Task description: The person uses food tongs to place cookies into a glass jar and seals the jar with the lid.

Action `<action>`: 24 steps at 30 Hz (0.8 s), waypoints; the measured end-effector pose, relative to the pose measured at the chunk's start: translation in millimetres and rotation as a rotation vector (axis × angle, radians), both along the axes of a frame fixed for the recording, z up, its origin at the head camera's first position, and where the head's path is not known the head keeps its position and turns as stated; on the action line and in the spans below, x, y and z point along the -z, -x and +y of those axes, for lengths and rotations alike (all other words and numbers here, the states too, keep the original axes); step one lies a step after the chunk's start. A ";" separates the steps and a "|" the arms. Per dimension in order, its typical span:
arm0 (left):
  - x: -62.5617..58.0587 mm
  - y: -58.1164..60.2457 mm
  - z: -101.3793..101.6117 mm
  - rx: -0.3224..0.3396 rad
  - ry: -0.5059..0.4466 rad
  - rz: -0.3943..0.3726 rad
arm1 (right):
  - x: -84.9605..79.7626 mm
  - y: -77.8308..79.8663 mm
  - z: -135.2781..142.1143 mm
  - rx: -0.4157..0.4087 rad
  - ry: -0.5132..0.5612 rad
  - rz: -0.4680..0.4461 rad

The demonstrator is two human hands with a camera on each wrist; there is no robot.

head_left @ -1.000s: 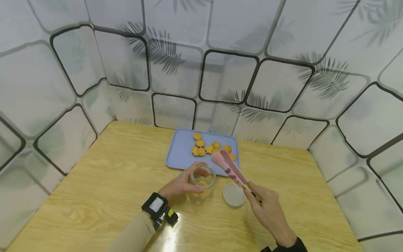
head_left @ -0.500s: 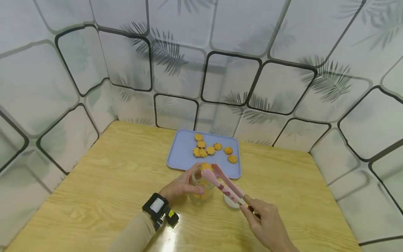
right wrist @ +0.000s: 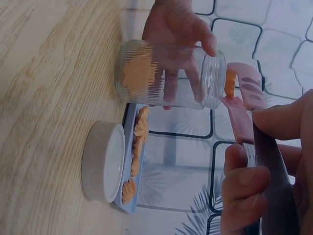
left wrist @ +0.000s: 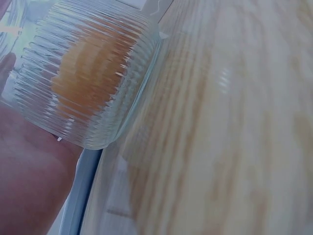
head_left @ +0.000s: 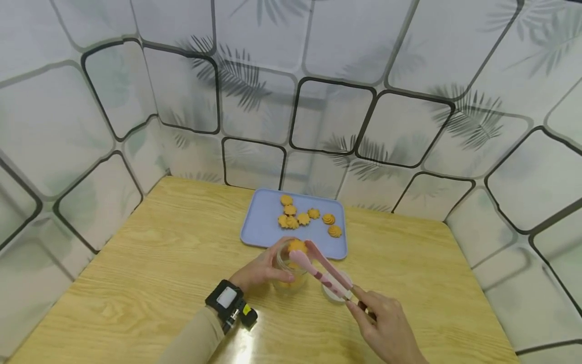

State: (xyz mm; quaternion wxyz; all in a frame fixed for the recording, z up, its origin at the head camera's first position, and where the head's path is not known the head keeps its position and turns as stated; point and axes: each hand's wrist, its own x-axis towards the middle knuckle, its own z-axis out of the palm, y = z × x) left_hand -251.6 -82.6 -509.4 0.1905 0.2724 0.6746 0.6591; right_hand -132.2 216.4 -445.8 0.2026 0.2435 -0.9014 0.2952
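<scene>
My left hand point(head_left: 261, 269) grips a ribbed clear glass jar point(right wrist: 188, 73) that stands on the table. Yellow-orange cookies point(left wrist: 90, 73) lie at the bottom of the jar. In my right hand point(head_left: 386, 323) is a pair of pink-tipped tongs point(head_left: 325, 273) with dark handles. Between the tong tips a flower-shaped cookie point(head_left: 297, 246) is pinched. In the right wrist view that cookie is just outside the jar's mouth, over the opening. Behind the jar, a blue tray point(head_left: 259, 217) bears several more cookies point(head_left: 303, 218).
A round white lid point(right wrist: 103, 161) lies on the wooden table point(head_left: 182, 227) to the right of the jar, partly under the tongs in the head view. Patterned curtain-like walls point(head_left: 254, 162) enclose the table at the back and sides.
My right hand has brought the tongs from over the tray's near right side toward me and left, with a cookie, to the jar's mouth. The left hand stays on the jar.
</scene>
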 end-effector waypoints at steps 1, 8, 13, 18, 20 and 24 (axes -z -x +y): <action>0.0 0.1 0.0 -0.002 0.004 0.002 | -0.6 -0.2 -0.1 0.003 -0.004 0.001; 0.0 0.9 0.7 0.015 -0.013 0.014 | -2.4 -1.4 0.5 0.008 -0.024 0.007; 1.1 1.6 0.6 0.023 -0.039 -0.003 | -2.8 -2.2 0.4 0.022 -0.042 0.010; 1.6 2.7 1.9 0.044 -0.055 0.026 | -2.9 -3.9 -0.7 0.051 -0.053 -0.008; 1.8 3.0 2.5 0.051 -0.055 0.042 | -3.0 -4.7 -1.1 0.061 -0.060 -0.011; 1.8 2.9 2.9 0.056 -0.054 0.050 | -2.8 -5.4 -1.2 0.062 -0.068 -0.001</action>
